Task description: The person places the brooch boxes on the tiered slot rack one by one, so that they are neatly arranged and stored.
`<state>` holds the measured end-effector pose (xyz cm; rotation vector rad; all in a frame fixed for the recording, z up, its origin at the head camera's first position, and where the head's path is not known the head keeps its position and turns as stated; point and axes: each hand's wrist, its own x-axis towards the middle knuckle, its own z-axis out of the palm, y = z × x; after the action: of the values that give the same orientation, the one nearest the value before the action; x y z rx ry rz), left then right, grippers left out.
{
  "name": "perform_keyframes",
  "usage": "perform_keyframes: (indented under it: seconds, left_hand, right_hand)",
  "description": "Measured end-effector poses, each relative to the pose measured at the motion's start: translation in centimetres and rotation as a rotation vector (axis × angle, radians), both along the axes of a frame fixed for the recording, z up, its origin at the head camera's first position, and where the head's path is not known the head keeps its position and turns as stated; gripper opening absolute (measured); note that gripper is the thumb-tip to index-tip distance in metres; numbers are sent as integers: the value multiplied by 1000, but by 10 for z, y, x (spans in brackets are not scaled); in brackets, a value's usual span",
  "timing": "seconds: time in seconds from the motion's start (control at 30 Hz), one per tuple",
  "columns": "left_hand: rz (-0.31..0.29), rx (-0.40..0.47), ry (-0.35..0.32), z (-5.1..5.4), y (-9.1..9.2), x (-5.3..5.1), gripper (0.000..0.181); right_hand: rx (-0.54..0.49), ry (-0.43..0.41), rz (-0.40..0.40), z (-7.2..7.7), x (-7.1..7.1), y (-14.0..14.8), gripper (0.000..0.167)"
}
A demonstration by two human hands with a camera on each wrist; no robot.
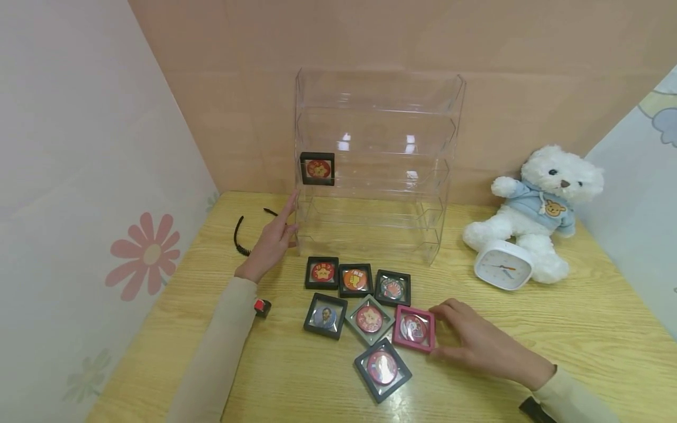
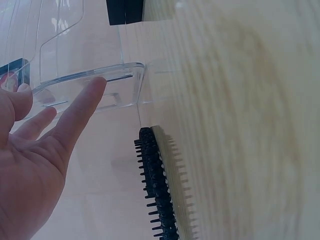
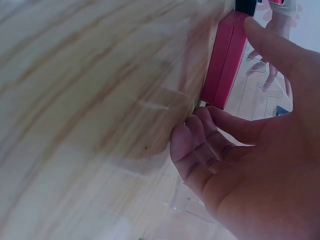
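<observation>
Pinching pink frame [image 1: 414, 329], seemingly: right hand [image 1: 483, 345]

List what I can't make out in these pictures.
Head view: lettering on the white clock, too small.
Left wrist view: rest of the black toothed band, cut off by the bottom edge.
Right wrist view: front of the pink frame, turned away from the camera.

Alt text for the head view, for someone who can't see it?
A person's right hand grips a pink-framed badge lying with six other framed badges on a wooden table; the left hand touches a clear tiered rack holding one black-framed badge. A white teddy bear and a white clock sit to the right.
</observation>
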<state>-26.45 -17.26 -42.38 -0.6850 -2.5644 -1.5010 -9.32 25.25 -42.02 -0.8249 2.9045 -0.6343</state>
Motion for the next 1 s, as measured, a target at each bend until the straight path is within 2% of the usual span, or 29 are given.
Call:
perform_keyframes:
  seconds: [0.6, 0.7, 0.9, 1.0]
  left_hand:
    - [4, -8, -2, -3, 1, -1, 78]
    - [7, -11, 3, -2, 1, -1, 79]
    - [-1, -9, 11, -1, 0, 0, 78]
    - [-6, -6, 9, 0, 0, 0, 77]
  right_hand:
    - [-38, 9, 4, -6, 0, -2, 60]
    - [-67, -21, -4, -6, 0, 0, 60]
    - [-164, -151, -31, -4, 0, 2, 66]
    - [-192, -186, -28, -4, -2, 2, 68]
